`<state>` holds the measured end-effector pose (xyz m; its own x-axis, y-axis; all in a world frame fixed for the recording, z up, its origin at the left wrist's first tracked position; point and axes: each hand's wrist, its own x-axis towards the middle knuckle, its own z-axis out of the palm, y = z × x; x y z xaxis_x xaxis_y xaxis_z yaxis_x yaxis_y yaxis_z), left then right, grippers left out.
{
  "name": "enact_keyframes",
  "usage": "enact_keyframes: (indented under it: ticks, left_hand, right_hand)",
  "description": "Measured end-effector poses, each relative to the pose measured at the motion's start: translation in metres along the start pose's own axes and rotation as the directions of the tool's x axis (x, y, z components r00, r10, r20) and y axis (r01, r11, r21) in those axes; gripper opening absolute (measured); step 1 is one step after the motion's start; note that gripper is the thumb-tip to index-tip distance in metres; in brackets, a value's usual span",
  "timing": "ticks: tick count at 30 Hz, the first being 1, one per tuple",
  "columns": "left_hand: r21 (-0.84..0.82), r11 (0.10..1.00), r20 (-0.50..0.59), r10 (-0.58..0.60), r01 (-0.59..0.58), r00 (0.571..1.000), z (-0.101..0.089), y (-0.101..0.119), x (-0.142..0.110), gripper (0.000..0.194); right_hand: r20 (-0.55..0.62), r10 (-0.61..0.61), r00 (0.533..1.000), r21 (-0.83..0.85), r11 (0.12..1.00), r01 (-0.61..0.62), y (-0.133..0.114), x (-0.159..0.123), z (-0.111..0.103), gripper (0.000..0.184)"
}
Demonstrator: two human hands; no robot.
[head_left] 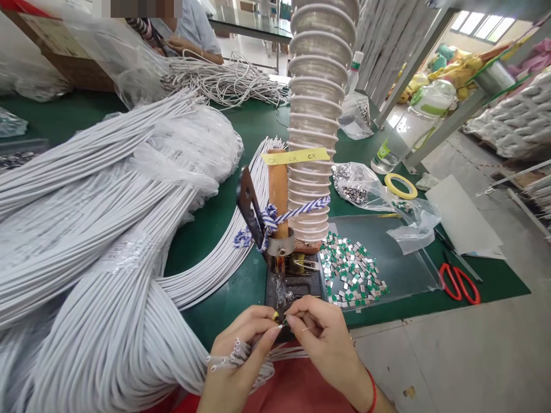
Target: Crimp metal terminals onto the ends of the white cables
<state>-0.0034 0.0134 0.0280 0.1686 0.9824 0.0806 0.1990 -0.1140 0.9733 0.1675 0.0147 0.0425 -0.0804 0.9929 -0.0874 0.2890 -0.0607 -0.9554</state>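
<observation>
From the head camera, both hands work close together just above a small black metal press (293, 292). The left hand (241, 350) is closed around a few white cables (239, 355), their cut ends poking out beside its little-finger edge, and the fingertips reach toward the press. The right hand (322, 344) pinches a tiny green-tipped piece (284, 324) between thumb and forefinger, right at the left hand's fingertips; it is too small to make out clearly. A red cord bracelet (372, 390) circles the right wrist.

The cables run back from the left hand into a huge mass of bundled white cables (94, 241) that fills the mat beyond and to the left of the grip. Straight ahead, behind the press, stands a wooden post (278, 195) with yellow tape marked "CX" (295, 156) and a blue-and-white twisted cord (275, 218). Just behind it rises a clear ribbed hose (318, 103).

Beyond the right hand, a clear plastic tray (387, 264) holds a scattered heap of small metal-and-green pieces (348, 272). Further right lie red-handled scissors (458, 284), a yellow tape roll (401, 186) and a plastic bag of metal pieces (353, 186). Well ahead and to the left, a co-worker's hand (187, 49) rests near another pile of white cables (224, 83).
</observation>
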Motion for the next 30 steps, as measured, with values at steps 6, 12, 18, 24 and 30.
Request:
enact_keyframes:
  ticks: [6, 12, 18, 24, 30]
  left_hand:
    - [0.066, 0.995, -0.01, -0.08, 0.081, 0.997, 0.004, -0.008, -0.006, 0.02]
    - [0.163, 0.985, -0.05, 0.069, -0.06, 0.996, 0.008, 0.008, -0.001, 0.028]
    - [0.151, 0.983, -0.042, 0.109, -0.102, 0.993, 0.008, 0.01, 0.003, 0.026]
    - [0.064, 0.996, -0.024, 0.056, -0.054, 0.998, 0.003, 0.009, 0.005, 0.029]
    - [0.074, 0.996, -0.055, 0.051, -0.047, 0.997, 0.002, 0.004, 0.005, 0.028]
  right_hand:
    - [0.026, 0.057, 0.998, 0.053, 0.997, -0.058, -0.001, 0.0, -0.004, 0.015]
    - [0.095, 0.098, 0.991, 0.206, 0.972, -0.116, 0.004, 0.0, -0.005, 0.008]
    - [0.096, 0.053, 0.994, 0.145, 0.987, -0.067, 0.005, 0.0, -0.004, 0.008]
    - [0.081, 0.004, 0.997, 0.356, 0.934, -0.033, 0.01, -0.006, -0.007, 0.011]
    - [-0.018, -0.051, 0.999, 0.398, 0.916, 0.054, 0.013, -0.008, -0.001, 0.011]
